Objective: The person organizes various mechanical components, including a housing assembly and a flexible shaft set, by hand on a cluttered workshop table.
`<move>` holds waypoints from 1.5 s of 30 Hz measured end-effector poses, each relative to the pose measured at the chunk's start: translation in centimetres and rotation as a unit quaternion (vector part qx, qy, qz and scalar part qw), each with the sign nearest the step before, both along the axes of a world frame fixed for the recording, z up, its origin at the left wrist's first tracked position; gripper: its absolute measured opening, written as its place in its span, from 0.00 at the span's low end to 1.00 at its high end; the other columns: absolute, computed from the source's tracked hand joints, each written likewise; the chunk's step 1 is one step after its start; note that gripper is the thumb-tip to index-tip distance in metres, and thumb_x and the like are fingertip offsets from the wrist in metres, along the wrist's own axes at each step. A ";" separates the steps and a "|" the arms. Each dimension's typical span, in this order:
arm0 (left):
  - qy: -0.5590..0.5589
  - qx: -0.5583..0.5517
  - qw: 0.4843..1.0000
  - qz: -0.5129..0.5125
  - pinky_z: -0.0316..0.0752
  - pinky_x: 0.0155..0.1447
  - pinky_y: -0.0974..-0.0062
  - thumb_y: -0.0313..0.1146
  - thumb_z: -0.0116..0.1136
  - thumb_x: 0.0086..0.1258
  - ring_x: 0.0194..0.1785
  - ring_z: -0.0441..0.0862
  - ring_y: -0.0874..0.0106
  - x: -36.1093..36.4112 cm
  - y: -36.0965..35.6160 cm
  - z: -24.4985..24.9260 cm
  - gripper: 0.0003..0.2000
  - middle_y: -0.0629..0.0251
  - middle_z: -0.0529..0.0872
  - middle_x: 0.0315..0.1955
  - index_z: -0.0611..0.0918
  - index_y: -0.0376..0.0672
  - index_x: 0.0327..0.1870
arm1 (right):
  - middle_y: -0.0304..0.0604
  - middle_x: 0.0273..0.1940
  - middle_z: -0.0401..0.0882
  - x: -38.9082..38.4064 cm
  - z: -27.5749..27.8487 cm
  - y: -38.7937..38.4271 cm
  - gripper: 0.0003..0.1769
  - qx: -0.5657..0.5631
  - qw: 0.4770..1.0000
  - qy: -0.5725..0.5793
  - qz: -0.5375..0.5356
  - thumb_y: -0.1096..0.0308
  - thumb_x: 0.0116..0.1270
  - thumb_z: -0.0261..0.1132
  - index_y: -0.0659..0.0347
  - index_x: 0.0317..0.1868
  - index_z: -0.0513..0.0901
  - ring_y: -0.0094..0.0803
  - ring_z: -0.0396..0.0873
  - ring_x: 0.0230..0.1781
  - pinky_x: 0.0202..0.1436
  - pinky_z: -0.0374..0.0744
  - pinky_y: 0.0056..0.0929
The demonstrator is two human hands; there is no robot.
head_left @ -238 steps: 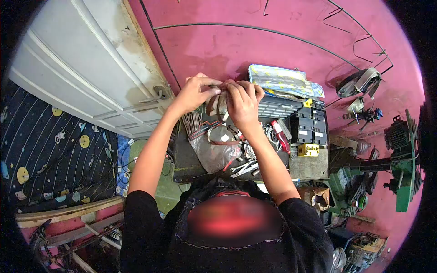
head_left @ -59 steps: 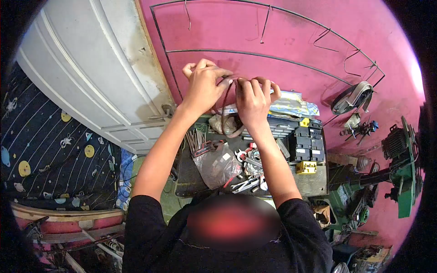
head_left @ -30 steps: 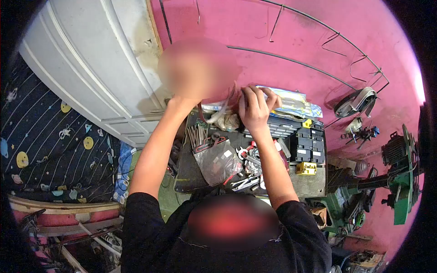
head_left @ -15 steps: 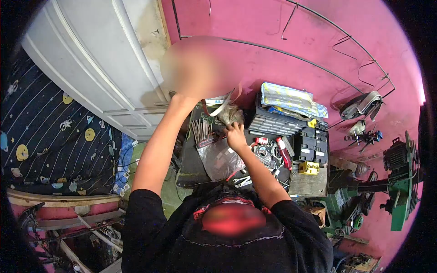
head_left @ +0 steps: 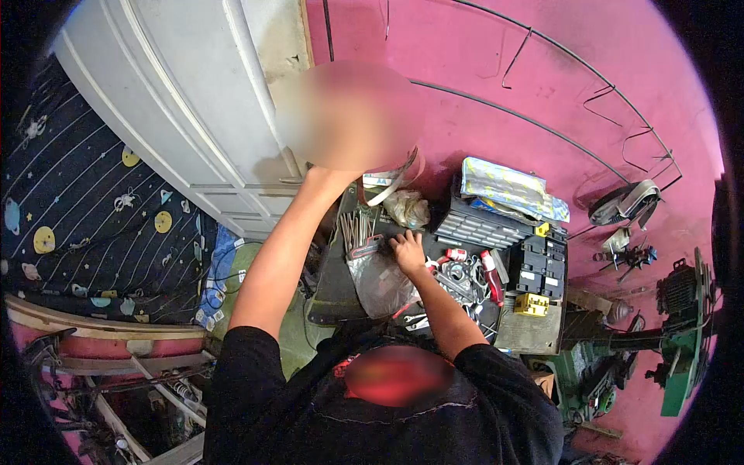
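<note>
My left hand point(head_left: 341, 143) is raised above the back left of the workbench point(head_left: 329, 298), its fingers hidden in a blurred patch. A pale looped strap point(head_left: 391, 186) hangs just below that patch; I cannot see whether the hand holds it. On the dark bench top rests my right hand point(head_left: 408, 253), fingers bent and apart, with nothing visible in them. Just beyond its fingertips lies a crumpled clear plastic bag point(head_left: 407, 209). Thin metal rods point(head_left: 356, 229) and a flat clear plastic bag point(head_left: 380, 285) lie to its left.
Wrenches point(head_left: 465, 279), a red-and-white tool point(head_left: 491, 275) and a yellow box point(head_left: 532, 304) occupy the bench's right part. Behind them stand a drawer organizer point(head_left: 484, 226) and black cases point(head_left: 540, 263). A white door point(head_left: 178, 101) borders the left; green machinery point(head_left: 682, 337) stands right.
My right hand has drawn back from the crumpled bag toward my body, its fingers spreading. The view has shifted slightly. My left arm remains raised.
</note>
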State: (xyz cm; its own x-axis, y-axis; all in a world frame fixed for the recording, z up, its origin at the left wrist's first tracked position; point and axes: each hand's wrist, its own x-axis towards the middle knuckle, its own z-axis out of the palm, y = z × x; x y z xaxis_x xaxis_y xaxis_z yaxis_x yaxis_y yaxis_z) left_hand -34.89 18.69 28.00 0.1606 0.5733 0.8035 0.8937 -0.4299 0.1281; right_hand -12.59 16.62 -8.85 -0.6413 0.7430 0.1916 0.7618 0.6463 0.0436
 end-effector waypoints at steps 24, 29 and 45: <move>-0.005 -0.083 0.997 0.001 0.58 0.70 0.48 0.37 0.73 0.65 0.57 0.82 0.67 2.5 1.1 -2.7 0.08 0.68 0.95 0.38 0.95 0.49 0.42 | 0.38 0.41 0.81 3.5 23.9 -2.1 0.15 0.180 0.961 0.211 0.013 0.69 0.57 0.71 0.54 0.47 0.87 0.41 0.79 0.56 0.68 0.64 0.54; -0.033 -0.118 0.991 -0.051 0.57 0.71 0.47 0.39 0.73 0.66 0.56 0.82 0.66 5.0 0.4 -2.2 0.08 0.69 0.95 0.39 0.95 0.50 0.43 | 0.39 0.39 0.81 2.1 28.5 -0.1 0.10 0.245 0.942 0.227 -0.012 0.68 0.60 0.70 0.55 0.44 0.87 0.41 0.78 0.53 0.69 0.65 0.53; -0.075 -0.101 0.981 -0.148 0.57 0.69 0.53 0.35 0.75 0.59 0.57 0.82 0.65 5.8 -1.8 -0.9 0.13 0.66 0.93 0.38 0.93 0.46 0.45 | 0.37 0.39 0.82 1.3 32.6 1.0 0.11 0.343 0.886 0.310 -0.036 0.65 0.63 0.75 0.54 0.45 0.85 0.40 0.79 0.51 0.64 0.63 0.50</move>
State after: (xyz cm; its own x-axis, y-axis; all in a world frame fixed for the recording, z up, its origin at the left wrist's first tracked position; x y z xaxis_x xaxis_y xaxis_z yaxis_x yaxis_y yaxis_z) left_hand -29.10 16.89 27.06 0.2336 0.6695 0.7051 0.6981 -0.6203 0.3576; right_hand -11.26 17.62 23.75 -0.2113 0.3503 0.9125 0.8144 0.5793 -0.0338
